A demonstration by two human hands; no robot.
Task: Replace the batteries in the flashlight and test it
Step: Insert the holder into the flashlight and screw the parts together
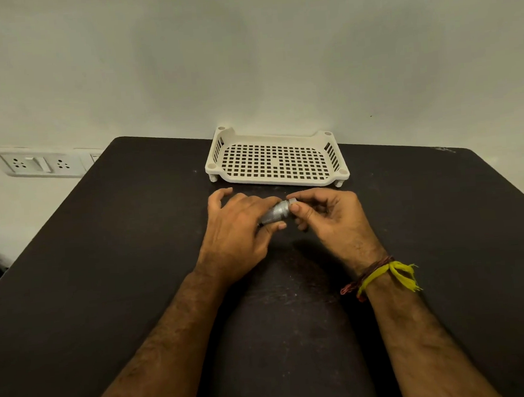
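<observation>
A small silver flashlight [275, 213] with a knurled body is held just above the dark table, near its middle. My left hand [239, 227] grips the body, its palm covering the left end. My right hand [327, 217] pinches the flashlight's right end between thumb and forefinger. Whether that end is a cap or the head I cannot tell. No loose batteries are in view.
A white perforated plastic tray [276, 160] stands empty at the table's back edge, just beyond my hands. The dark table [119, 254] runs up to a pale wall. A white socket panel [43, 165] is on the wall at the left.
</observation>
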